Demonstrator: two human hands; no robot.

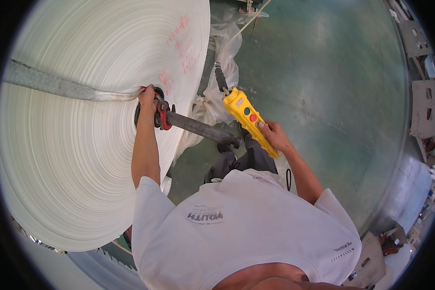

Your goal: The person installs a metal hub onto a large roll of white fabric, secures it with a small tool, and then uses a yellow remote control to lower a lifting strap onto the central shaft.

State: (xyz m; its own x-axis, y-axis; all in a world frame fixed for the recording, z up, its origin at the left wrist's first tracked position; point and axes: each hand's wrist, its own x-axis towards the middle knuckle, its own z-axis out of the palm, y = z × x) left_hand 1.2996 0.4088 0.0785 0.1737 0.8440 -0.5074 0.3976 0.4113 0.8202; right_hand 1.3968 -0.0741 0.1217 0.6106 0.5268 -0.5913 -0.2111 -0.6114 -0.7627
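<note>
A huge white roll (96,159) of sheet material fills the left side, its wound end facing me, with red handwriting on it. From its core a dark metal shaft (198,126) sticks out to the right. My left hand (147,96) is closed around the end of a grey webbing sling (72,87), beside the core. Just right of that hand, a red hook (165,118) hangs at the shaft. My right hand (274,137) grips a yellow pendant control (246,116) with coloured push buttons, its thumb lying on the button face.
Crumpled clear plastic film (222,53) lies along the roll's right edge. A dark cable (220,76) runs up from the pendant control. Green floor (324,87) stretches to the right, where grey metal panels (425,108) line the edge. Beside the shaft's end are my legs (256,157).
</note>
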